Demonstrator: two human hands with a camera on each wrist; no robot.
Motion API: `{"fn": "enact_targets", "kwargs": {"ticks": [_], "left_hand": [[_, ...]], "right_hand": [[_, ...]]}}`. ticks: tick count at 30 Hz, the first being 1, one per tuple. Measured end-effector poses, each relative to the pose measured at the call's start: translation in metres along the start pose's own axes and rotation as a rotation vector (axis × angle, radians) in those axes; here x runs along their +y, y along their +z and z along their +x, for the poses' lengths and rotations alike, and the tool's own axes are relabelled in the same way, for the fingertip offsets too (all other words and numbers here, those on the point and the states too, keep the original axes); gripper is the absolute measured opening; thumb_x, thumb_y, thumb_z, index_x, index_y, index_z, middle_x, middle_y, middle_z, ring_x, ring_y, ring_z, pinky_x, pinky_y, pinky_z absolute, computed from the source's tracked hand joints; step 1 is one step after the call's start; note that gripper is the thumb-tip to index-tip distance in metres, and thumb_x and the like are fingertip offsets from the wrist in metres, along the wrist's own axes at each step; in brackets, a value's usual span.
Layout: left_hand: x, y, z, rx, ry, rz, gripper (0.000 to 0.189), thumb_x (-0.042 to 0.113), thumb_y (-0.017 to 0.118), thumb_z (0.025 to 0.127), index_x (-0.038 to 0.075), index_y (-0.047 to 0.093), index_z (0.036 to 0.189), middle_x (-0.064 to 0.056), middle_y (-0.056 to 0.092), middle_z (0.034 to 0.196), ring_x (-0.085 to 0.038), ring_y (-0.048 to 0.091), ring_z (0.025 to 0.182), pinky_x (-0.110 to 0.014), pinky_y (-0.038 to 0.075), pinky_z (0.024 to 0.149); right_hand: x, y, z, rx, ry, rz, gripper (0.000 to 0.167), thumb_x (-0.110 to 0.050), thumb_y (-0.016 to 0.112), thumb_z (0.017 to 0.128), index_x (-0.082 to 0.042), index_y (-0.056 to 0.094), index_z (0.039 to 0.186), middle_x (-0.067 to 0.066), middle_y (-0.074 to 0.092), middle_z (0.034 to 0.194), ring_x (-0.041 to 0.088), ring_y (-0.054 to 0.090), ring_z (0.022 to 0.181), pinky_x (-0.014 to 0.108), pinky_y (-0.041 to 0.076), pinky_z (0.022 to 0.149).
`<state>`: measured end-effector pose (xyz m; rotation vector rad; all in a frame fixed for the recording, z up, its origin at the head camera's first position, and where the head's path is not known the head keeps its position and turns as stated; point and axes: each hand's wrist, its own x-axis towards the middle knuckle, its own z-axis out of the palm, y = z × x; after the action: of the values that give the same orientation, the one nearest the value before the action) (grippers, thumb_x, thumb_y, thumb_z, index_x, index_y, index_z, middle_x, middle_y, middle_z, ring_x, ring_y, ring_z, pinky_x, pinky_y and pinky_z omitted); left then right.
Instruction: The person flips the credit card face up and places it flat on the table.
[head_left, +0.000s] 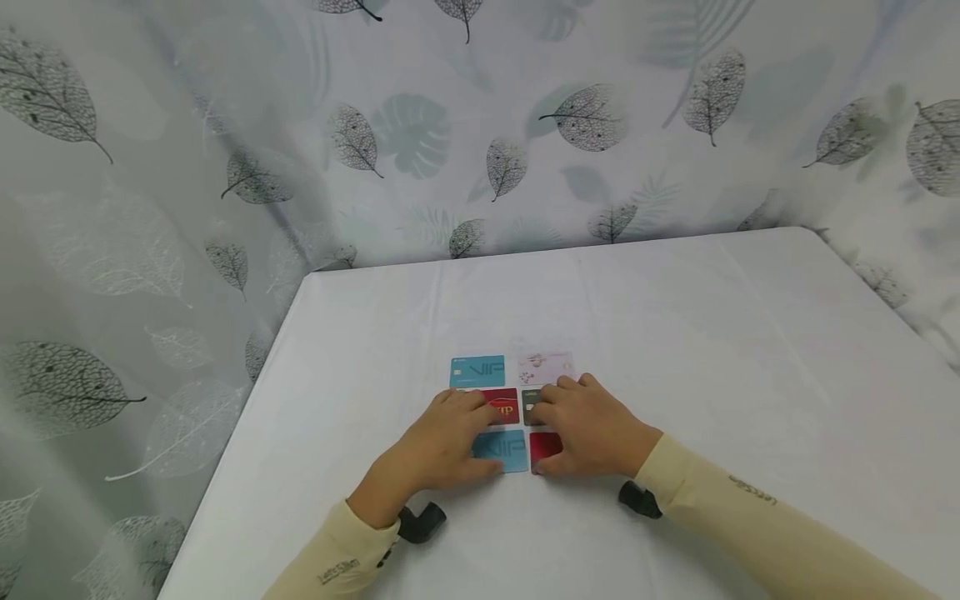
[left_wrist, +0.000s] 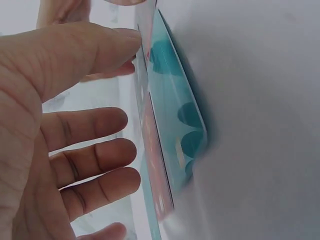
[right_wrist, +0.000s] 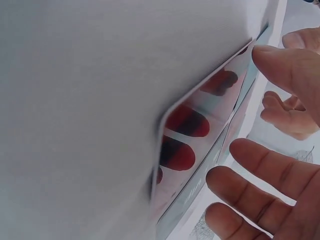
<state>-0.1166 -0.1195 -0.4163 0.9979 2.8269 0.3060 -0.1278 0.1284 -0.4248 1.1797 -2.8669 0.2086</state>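
Where the head view looks down on the white tabletop, six cards are seen laid in a grid of two columns and three rows. In the far row lie a light blue card on the left and a pale pink card on the right. In the middle row a red card and a dark grey card are partly covered by the hands. In the near row a second blue card lies on the left and a second red card on the right. The left hand is laid flat over the left column, its fingers relaxed and reaching onto the middle red card, its thumb at the near blue card. The right hand is laid over the right column, fingers stretched toward the grey and pink cards, thumb beside the near red card. Nothing is gripped by either hand. A leaf-printed curtain is hung behind and to the left of the tabletop.

In the left wrist view, the left hand's fingers are seen spread and nearly straight, with the thumb tip touching the edge of the near blue card, which lies flat on the white cloth.

In the right wrist view, the right hand's fingers are seen extended and apart, just over the near red card; the thumb is held close to the card's edge, though whether it touches cannot be told.
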Motion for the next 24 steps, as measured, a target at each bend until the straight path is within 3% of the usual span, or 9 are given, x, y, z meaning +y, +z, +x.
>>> {"fn": "enact_targets", "kwargs": {"ticks": [10,18,24], "left_hand": [[0.021,0.010,0.024,-0.023,0.075,0.068,0.054,0.052,0.078,0.088,0.019,0.067,0.129,0.004,0.065,0.125,-0.017,0.057,0.122,-0.046,0.039,0.117],[0.030,0.012,0.031,-0.072,0.056,0.098,0.063,0.059,0.078,0.086,0.020,0.066,0.134,0.003,0.064,0.130,-0.017,0.055,0.127,-0.049,0.036,0.120],[0.033,0.015,0.034,-0.077,0.063,0.110,0.059,0.059,0.078,0.086,0.020,0.067,0.129,0.003,0.064,0.128,-0.017,0.055,0.126,-0.050,0.036,0.120]], "right_hand": [[0.008,-0.005,-0.014,-0.025,0.023,0.014,0.058,-0.058,0.086,0.073,-0.018,0.075,0.113,-0.004,0.066,0.098,0.015,0.057,0.090,0.038,0.046,0.077],[0.011,-0.004,-0.019,-0.023,0.032,0.021,0.053,-0.057,0.089,0.068,-0.020,0.072,0.101,-0.007,0.061,0.091,0.013,0.054,0.086,0.036,0.042,0.073],[0.012,-0.005,-0.019,-0.025,0.040,0.032,0.050,-0.056,0.090,0.068,-0.020,0.072,0.098,-0.008,0.059,0.088,0.013,0.053,0.084,0.036,0.042,0.073]]}}
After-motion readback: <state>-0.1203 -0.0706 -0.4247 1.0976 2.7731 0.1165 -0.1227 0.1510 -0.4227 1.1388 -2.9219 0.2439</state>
